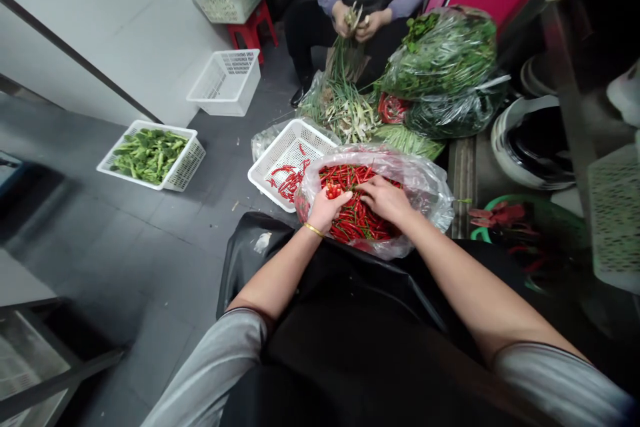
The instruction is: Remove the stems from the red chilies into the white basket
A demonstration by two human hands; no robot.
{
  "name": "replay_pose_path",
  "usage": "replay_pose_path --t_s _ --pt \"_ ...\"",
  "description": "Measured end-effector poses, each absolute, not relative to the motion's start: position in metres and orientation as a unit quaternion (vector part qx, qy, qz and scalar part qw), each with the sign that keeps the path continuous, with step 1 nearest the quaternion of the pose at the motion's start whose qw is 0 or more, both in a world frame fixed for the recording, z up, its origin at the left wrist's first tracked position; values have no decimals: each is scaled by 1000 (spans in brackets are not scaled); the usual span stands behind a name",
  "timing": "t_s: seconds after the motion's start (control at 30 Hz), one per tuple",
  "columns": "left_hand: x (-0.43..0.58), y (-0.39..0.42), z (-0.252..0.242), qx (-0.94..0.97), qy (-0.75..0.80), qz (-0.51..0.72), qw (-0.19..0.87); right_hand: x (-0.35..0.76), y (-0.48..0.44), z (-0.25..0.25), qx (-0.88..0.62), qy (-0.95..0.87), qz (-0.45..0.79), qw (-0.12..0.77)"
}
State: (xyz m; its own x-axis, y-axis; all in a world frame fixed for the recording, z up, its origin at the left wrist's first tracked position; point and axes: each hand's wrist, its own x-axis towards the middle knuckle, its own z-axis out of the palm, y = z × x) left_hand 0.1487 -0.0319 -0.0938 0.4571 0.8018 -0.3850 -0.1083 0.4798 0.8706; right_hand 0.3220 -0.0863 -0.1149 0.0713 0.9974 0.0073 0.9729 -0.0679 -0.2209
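A clear plastic bag [430, 193] full of red chili peppers [357, 227] with green stems stands open in front of my knees. My left hand [326, 208], with a gold bangle at the wrist, is closed around several red chilies at the bag's left side. Over the peppers, my right hand [385, 199] has its fingers bent and pinched at the green stems; what exactly lies between the fingertips is too small to tell. Just beyond the bag, to the left, a white basket [260, 170] holds loose red chilies.
Opposite me a person's hands [355, 21] hold scallions above a pile of scallions [353, 117]. Bagged leafy greens [445, 57] lie at the right. A basket of green vegetables [150, 153] and a white basket [225, 103] stand left. Buckets [505, 140] and a green tub [495, 200] are at right.
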Motion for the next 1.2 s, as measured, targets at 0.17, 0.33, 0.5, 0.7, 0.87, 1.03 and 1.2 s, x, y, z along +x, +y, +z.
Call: replay_pose_path --t_s 0.17,0.33,0.5,0.7,0.87,1.03,1.2 --pt "148 -31 -100 413 448 311 729 341 -75 -130 -715 -672 99 166" --pt "154 -34 -102 418 443 307 732 367 -104 -127 -755 -552 154 319" --pt "156 -34 -100 412 442 301 738 317 -94 -124 -799 -577 148 80" --pt "146 -34 -109 443 465 283 712 310 -94 -131 -780 -594 188 62" --pt "154 -44 -109 590 390 224 671 325 -123 -114 -754 -510 279 305" --pt "157 -50 -102 643 340 191 659 308 -130 -88 -707 -509 289 397" --pt "146 -50 -87 570 299 120 756 295 -124 -86 -566 -384 520 512"
